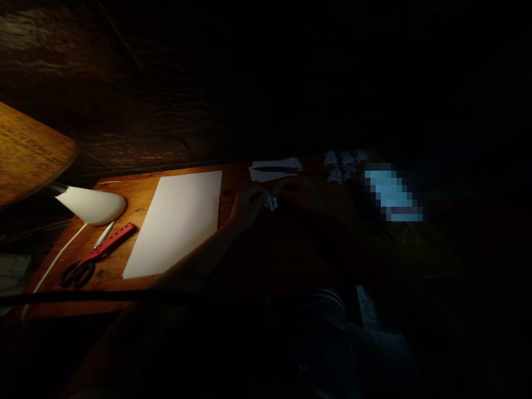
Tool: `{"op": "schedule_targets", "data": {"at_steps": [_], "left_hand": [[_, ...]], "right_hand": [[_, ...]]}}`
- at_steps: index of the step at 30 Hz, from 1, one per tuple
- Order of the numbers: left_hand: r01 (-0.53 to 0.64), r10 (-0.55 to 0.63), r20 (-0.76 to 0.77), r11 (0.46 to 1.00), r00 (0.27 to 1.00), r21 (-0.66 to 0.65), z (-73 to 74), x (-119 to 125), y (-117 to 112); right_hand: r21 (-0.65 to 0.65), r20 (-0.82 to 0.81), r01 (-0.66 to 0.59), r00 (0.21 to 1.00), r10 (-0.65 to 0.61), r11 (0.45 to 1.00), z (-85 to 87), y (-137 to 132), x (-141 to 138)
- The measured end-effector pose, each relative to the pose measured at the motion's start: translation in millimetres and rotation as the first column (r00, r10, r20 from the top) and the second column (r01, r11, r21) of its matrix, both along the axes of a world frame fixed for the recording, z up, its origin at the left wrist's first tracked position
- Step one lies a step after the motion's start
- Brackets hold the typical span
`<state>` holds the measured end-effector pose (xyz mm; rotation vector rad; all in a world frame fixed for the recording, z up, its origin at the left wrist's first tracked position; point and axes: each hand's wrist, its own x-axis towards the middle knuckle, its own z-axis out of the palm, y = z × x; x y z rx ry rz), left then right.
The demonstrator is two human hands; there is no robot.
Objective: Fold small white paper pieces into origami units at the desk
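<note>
The scene is very dark. My left hand [248,204] reaches over the wooden table [137,197], its fingers pinched on a small white folded piece of paper [271,203]. My right hand [297,191] meets it from the right, barely visible in shadow, its fingers also closed at the same paper. A large white sheet of paper [177,221] lies flat just left of my left hand.
A white lamp head [93,204] with its cord lies at the table's left. Red-handled scissors [93,256] lie beside it. More white paper scraps [274,168] and several folded paper pieces [343,163] sit at the back. A lit phone screen [390,194] glows right.
</note>
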<state>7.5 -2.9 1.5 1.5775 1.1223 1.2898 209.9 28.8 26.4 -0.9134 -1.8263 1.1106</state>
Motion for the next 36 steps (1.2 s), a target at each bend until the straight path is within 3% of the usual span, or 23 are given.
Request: {"op": "schedule_targets", "data": {"at_steps": [4,7,13,19,25,36], "left_hand": [[-0.033,0.033,0.02,0.999,0.999,-0.007,0.2,-2.3,-0.1],[-0.02,0.02,0.016,1.0,1.0,-0.002,-0.3,-3.5,-0.3],[-0.004,0.004,0.054,1.0,0.999,-0.013,-1.9,-2.7,-0.4],[-0.066,0.098,0.262,0.989,0.96,-0.13,-8.8,-2.0,1.4],[0.016,-0.014,0.077,1.0,0.997,-0.013,1.2,-4.0,-0.6],[0.001,-0.002,0.05,1.0,0.999,0.028,-0.5,-4.1,1.2]], "right_hand": [[-0.048,-0.049,0.032,0.998,-0.034,0.998,-1.3,-0.8,2.3],[-0.067,-0.069,-0.014,0.998,0.009,0.998,0.3,-4.1,0.5],[-0.013,-0.032,-0.035,0.999,0.035,0.999,3.8,-6.1,-1.9],[-0.002,-0.056,0.054,0.997,-0.054,0.999,1.4,-6.5,-2.5],[0.006,-0.08,0.037,0.996,-0.037,0.999,2.9,-9.4,-4.6],[0.096,-0.012,0.068,0.998,-0.067,0.993,1.4,-11.8,-5.2]]}}
